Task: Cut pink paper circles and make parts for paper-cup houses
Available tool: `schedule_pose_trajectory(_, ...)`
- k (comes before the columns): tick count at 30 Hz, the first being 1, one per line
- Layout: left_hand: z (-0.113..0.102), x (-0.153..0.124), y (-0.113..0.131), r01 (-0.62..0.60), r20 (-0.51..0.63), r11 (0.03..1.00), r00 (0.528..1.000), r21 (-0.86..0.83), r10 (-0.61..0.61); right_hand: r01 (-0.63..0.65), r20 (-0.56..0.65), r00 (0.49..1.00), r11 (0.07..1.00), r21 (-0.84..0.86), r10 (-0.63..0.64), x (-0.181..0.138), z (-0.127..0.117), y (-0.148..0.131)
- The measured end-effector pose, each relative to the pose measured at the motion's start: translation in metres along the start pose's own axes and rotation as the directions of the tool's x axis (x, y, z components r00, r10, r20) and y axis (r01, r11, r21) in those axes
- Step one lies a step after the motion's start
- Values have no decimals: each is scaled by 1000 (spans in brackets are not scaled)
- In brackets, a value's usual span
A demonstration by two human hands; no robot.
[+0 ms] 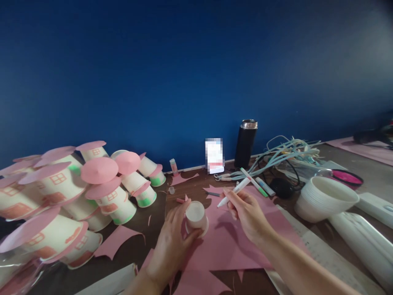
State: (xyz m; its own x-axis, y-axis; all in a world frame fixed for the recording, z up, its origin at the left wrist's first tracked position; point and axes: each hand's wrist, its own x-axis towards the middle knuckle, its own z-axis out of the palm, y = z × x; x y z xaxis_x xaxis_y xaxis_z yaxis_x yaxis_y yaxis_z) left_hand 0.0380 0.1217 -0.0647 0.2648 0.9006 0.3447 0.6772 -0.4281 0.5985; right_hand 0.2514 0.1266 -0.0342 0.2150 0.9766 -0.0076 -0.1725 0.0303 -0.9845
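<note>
My left hand [172,229] is curled round a small white paper cup [195,217] that stands upside down, its base facing up, partly over pink paper [233,246]. Pinched in my right hand [245,209] is a white marker [241,186], slanted, with its lower end pointing down toward the cup and apart from it. Whether that end is capped cannot be told. A marker with a green end [260,189] lies just behind my right hand. To the left, several paper-cup houses [121,205] with pink paper roofs and drawn windows are piled up.
Along the blue wall [153,73] stand a lit phone [214,155], a black bottle [245,143] and a glue stick [173,166]. Pale blue cables [285,149] lie at right, near a black mouse [281,187] and a stack of white cups [325,198]. Pink scraps [118,241] are scattered about.
</note>
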Motion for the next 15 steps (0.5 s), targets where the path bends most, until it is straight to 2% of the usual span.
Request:
schedule_pose_trajectory(8, 4, -7, -6, -119, -32, 992, 992, 47, 121, -9, -17, 1000, 1000, -18, 9, 0, 2, 3)
schedule_pose_trajectory(15, 1, -10, -4, -162, 11, 985, 987, 62, 162, -22, -36, 999, 999, -26, 21, -1, 3, 3)
